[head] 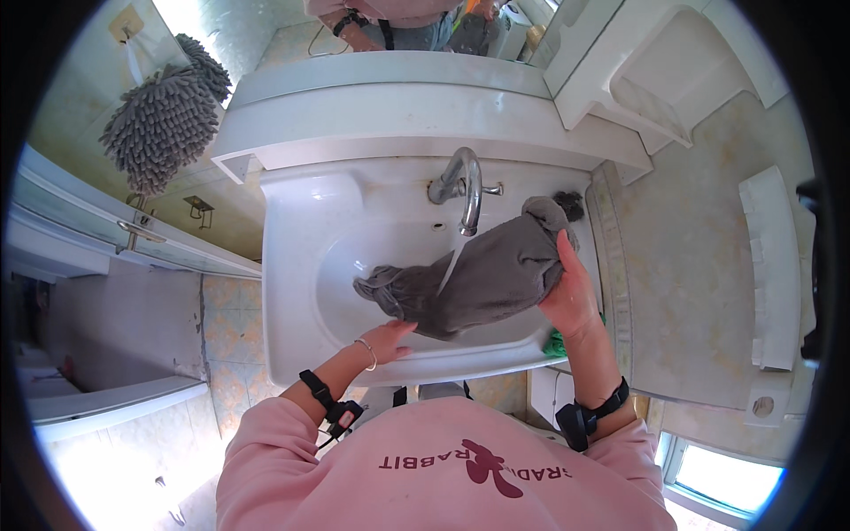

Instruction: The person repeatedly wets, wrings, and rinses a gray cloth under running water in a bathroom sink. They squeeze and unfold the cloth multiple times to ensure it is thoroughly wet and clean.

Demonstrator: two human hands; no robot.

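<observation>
A grey cloth, apparently a towel (pixel 491 279), lies bunched across the white washbasin (pixel 292 318). Its right part is raised near the basin's right rim, while its left end sags, dark and wet, into the bowl. Water runs from the chrome faucet (pixel 469 192) onto its middle. My right hand (pixel 572 299) grips the cloth's right end, thumb up along the side and the other fingers hidden beneath. At the front of the bowl, my left hand (pixel 388 342) has its fingers apart, fingertips at the cloth's lower edge; it holds nothing that I can see.
A dark scrubber-like clump (pixel 570 204) sits in the back right corner. Something green (pixel 555 344) lies at the front right rim. A white ledge (pixel 398 113) and mirror (pixel 425 26) stand behind the faucet. A grey chenille hand towel (pixel 163 126) hangs at left.
</observation>
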